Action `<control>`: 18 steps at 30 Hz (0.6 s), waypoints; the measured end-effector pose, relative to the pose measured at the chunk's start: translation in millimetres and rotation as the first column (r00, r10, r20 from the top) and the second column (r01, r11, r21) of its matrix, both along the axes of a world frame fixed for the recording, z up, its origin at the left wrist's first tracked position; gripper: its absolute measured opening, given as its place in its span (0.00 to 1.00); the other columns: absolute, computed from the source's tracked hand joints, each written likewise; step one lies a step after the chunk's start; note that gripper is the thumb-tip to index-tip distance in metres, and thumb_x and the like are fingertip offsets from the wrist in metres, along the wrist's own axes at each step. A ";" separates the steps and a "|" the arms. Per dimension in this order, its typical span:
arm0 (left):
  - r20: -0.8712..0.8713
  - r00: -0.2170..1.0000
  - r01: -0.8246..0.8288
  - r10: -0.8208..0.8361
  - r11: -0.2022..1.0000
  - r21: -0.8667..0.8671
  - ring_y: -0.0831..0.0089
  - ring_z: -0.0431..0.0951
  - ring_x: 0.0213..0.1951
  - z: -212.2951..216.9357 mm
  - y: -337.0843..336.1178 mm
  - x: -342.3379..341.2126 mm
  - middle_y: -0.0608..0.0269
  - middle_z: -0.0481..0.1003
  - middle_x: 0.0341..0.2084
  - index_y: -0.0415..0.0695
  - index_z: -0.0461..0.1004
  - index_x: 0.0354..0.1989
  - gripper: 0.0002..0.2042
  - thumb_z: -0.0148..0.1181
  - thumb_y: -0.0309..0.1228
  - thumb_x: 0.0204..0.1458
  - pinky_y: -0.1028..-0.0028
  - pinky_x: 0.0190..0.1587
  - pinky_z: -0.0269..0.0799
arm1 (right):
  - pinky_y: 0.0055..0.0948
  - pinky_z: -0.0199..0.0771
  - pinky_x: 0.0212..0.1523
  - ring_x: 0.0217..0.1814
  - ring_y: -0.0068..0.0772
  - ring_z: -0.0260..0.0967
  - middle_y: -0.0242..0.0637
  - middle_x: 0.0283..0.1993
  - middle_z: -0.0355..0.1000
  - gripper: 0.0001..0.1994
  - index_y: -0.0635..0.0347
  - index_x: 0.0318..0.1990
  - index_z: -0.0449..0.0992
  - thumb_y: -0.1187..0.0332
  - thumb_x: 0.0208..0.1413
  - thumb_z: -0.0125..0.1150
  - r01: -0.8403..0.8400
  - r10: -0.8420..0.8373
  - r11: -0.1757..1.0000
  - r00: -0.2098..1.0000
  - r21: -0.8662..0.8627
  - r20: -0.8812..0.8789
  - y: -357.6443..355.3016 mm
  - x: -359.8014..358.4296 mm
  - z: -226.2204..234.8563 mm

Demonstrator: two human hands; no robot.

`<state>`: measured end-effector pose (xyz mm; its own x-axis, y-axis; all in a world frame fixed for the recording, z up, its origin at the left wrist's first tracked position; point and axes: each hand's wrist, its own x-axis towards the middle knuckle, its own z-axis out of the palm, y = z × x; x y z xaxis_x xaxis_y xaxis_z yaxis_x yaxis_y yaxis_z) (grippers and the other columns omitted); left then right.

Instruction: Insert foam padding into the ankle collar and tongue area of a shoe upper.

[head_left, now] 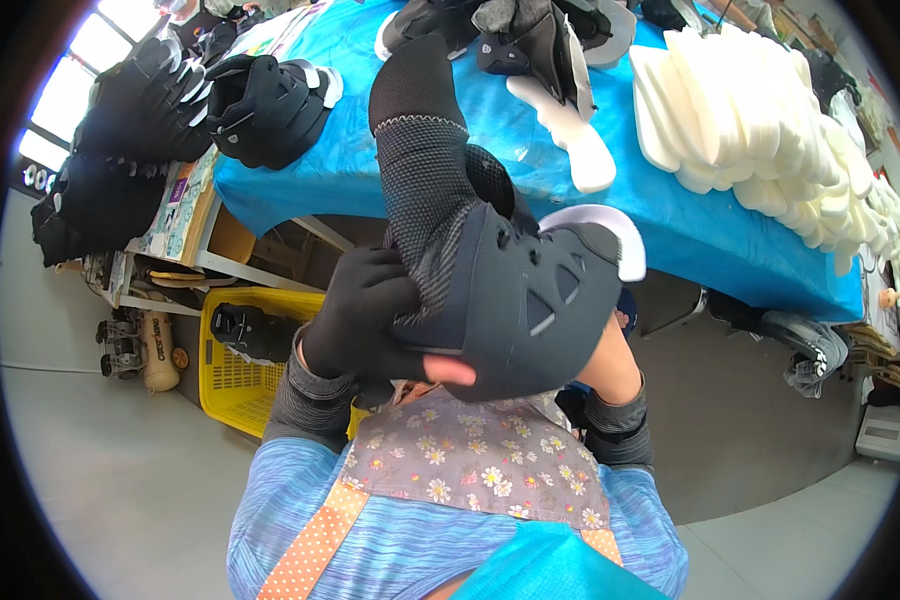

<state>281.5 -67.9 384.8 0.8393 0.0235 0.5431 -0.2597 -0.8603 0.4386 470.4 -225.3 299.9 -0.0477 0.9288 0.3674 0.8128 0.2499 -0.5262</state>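
A black shoe upper with triangular cut-outs and a long knitted sock collar is tilted in front of me. The collar reaches up over the table edge. My left hand, in a black glove, is closed on the upper's left side; a bare thumb tip presses its lower edge. Of my right hand, only bare skin beside the upper's lower right side shows. Its fingers are hidden behind the upper. A white curved piece sticks out past the upper's far right end.
A blue-covered table stands ahead. On it lie black uppers, a white sole-shaped piece and a large stack of white foam pieces. More black uppers are piled at left. A yellow crate stands at lower left.
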 end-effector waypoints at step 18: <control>-0.219 0.896 0.355 -0.387 0.919 -0.172 0.44 0.71 0.51 -13.2 -41.1 6.1 0.46 0.74 0.46 0.40 0.77 0.45 0.20 0.62 0.43 0.50 0.52 0.58 0.60 | 0.40 0.59 0.63 0.66 0.44 0.59 0.45 0.63 0.63 0.26 0.59 0.58 0.70 0.65 0.49 0.64 -0.077 0.098 0.995 0.903 0.067 -0.417 13.7 -33.1 -42.6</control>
